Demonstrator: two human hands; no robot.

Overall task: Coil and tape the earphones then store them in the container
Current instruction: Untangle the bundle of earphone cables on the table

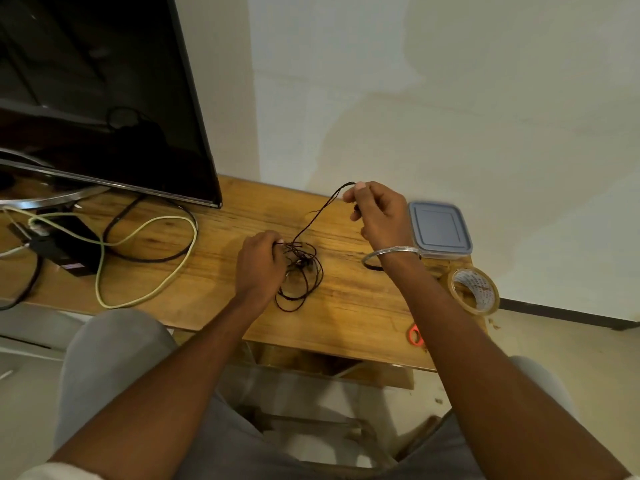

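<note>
Dark wired earphones (pixel 302 271) lie as a loose tangle of loops on the wooden table (pixel 349 306). My left hand (pixel 260 268) rests on the table and pinches the tangle at its left side. My right hand (pixel 377 213) is raised above the table and pinches one strand of the cord, which runs taut down to the tangle. A square clear container with a grey-blue lid (pixel 439 229) sits shut just right of my right hand. A roll of clear brown tape (pixel 473 289) stands on the table's right edge.
Orange-handled scissors (pixel 415 335) lie near the table's front right edge, partly hidden by my right forearm. A dark monitor (pixel 104 98) stands at the back left, with black and pale green cables (pixel 138 258) and a black box below it. A wall is close behind.
</note>
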